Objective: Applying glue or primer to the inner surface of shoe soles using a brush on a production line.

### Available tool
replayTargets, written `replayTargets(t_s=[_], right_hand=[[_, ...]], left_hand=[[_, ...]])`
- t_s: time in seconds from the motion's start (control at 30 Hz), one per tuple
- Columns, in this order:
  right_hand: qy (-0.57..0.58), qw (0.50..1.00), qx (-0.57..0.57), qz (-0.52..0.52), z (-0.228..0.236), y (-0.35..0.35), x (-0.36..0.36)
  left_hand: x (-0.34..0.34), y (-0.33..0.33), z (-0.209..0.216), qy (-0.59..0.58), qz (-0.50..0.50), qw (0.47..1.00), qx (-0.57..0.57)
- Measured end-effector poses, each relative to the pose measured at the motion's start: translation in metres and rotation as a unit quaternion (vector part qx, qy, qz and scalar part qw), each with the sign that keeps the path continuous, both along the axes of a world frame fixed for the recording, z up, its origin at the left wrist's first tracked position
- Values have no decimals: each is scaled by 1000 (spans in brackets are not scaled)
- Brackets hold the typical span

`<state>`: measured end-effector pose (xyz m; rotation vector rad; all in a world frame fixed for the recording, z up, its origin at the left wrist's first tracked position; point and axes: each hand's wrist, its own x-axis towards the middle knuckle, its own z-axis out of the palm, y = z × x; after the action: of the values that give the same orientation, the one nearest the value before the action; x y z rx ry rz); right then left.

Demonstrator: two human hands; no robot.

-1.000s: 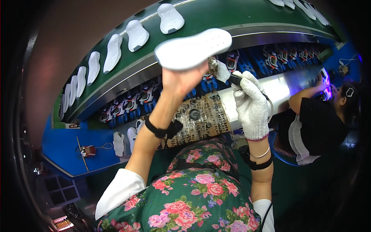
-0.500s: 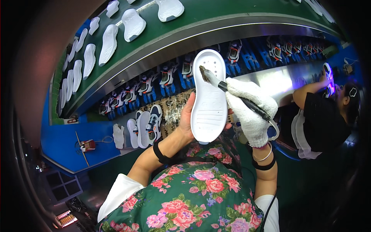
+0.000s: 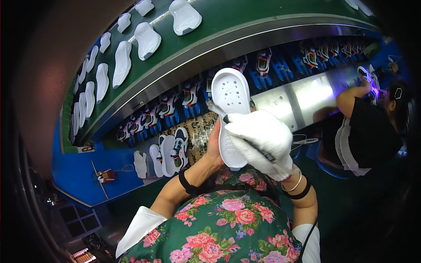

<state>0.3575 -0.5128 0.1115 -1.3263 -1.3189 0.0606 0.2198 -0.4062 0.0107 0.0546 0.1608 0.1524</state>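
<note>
A white shoe sole [image 3: 230,87], its upper end dotted with small holes, stands upright in front of me. My bare left hand [image 3: 214,147] grips it along its left edge, most of the fingers hidden behind it. A white knitted glove covers my right hand [image 3: 261,140], which is closed around a brush [image 3: 215,108] with a black handle. The brush's bristles lie at the sole's left edge, just below the holes, blurred by motion. The gloved hand covers much of the sole's lower half.
White soles [image 3: 147,40] lie on a green conveyor belt [image 3: 232,19]. Below it, shoe uppers [image 3: 190,94] hang on blue racks. Left are a blue table [image 3: 79,175], a white glove [image 3: 140,164], and a shoe [image 3: 180,149] beside soles. A person [image 3: 372,131] works at the right, holding a shoe.
My right hand has moved left and down across the sole, carrying the brush from the holes to the left edge. The sole sits slightly lower and further left in view.
</note>
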Motion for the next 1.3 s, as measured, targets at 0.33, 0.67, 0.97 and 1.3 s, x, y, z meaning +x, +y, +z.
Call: replayTargets(t_s=[0.33, 0.67, 0.97, 1.3], right_hand=[[-50, 999, 10, 8, -12, -3, 0], [-29, 999, 15, 19, -37, -2, 7], [-17, 997, 2, 71, -45, -13, 5], [25, 990, 4, 137, -52, -24, 0]], left_hand=[[14, 3, 11, 62, 31, 991, 114], [37, 21, 4, -4, 46, 997, 62], [49, 25, 6, -59, 81, 992, 81], [44, 29, 7, -64, 63, 995, 44]])
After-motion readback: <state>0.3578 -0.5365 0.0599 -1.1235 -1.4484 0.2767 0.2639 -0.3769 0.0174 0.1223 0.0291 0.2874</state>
